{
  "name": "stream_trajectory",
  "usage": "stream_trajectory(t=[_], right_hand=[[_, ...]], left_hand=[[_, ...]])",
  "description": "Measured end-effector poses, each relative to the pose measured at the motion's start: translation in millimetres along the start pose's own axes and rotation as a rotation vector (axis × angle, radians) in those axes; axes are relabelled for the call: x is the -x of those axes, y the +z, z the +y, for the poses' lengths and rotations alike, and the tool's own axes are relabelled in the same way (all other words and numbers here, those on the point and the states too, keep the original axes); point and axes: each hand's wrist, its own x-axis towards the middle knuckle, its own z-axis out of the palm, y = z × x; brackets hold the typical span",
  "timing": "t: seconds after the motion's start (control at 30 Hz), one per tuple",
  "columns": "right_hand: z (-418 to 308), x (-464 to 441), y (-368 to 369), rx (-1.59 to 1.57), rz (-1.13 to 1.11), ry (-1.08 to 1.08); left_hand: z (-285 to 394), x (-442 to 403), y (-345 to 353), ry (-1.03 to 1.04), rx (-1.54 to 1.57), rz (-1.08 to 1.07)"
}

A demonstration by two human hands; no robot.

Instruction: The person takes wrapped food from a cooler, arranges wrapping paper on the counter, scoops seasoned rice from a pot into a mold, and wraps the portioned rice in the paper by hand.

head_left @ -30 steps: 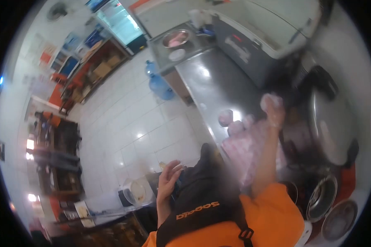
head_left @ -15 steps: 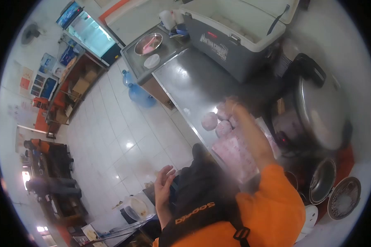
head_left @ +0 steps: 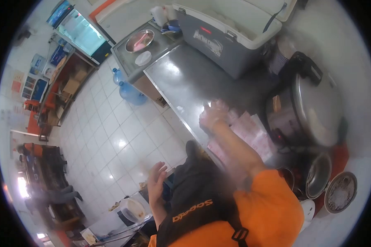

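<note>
My right hand reaches over the metal table and is closed around a round bundle in pink-printed paper, mostly hidden by the fingers. More round paper-wrapped bundles sit right beside it. Beneath my forearm lies a stack of pink-patterned paper sheets, partly covered by the arm. My left hand is raised beside the black apron, fingers loosely bent and apart, with nothing in it.
A grey cooler with its lid raised stands at the table's back. To the right are a large lidded pot and metal pans. A steel bowl rests on the far counter, with blue water jugs on the floor. People stand at far left.
My right hand has come back toward the table's near edge, from the farther bundles to the one closest to the edge. My left hand stays raised and empty, slightly shifted.
</note>
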Motion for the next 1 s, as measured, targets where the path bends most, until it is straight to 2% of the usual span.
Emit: stream_trajectory(t=[0.17, 0.3, 0.43, 0.47, 0.53, 0.6, 0.67, 0.7, 0.8, 0.9, 1.0], right_hand=[[-21, 11, -24, -0.066, 0.072, 0.120], [-18, 18, -11, -0.203, 0.118, 0.295], [-14, -5, 20, -0.060, 0.095, 0.258], [-11, -9, 34, -0.103, 0.160, 0.265], [-14, -11, 17, -0.076, 0.127, 0.201], [-35, -1, -22, 0.002, 0.028, 0.149], [-51, 29, -54, 0.052, -0.033, 0.184], [-36, 29, -39, -0.053, 0.012, 0.355], [1, -3, 37, 0.002, 0.243, 0.301], [-7, 26, 5, -0.124, 0.202, 0.189], [9, 2, 34, -0.139, 0.315, 0.138]], left_hand=[[-5, 13, -4, -0.016, 0.072, 0.100], [1, 23, 5, -0.004, 0.086, 0.026], [3, 28, 8, 0.044, 0.105, -0.038], [4, 34, 9, 0.047, 0.111, -0.038], [-10, 35, 6, 0.012, 0.068, -0.042], [-25, 35, 7, 0.071, -0.023, 0.024], [-33, 38, 2, 0.092, 0.044, 0.084], [-39, 39, 5, 0.093, 0.079, 0.071], [-78, 33, 0, 0.064, 0.006, 0.131], [-117, 34, -5, 0.074, -0.048, 0.207], [-117, 41, -8, -0.009, -0.031, 0.193]])
